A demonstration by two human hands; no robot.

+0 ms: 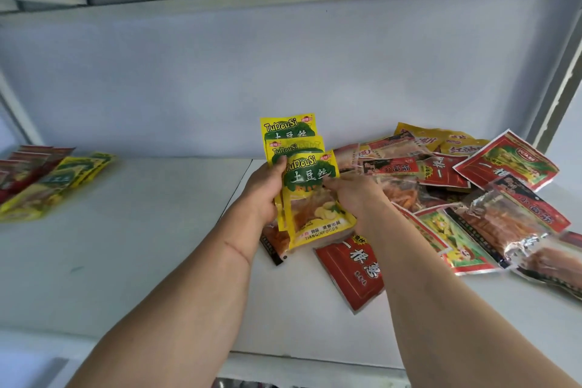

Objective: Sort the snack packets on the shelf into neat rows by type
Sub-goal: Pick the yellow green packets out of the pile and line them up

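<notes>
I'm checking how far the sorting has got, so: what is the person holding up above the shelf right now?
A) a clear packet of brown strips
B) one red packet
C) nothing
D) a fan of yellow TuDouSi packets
D: the left hand grips several overlapping yellow TuDouSi packets, and the right hand pinches the front one, while the mixed pile lies on the shelf.

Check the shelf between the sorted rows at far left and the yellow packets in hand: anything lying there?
Nothing: bare white shelf separates the sorted rows from the held yellow packets, head view.
</notes>
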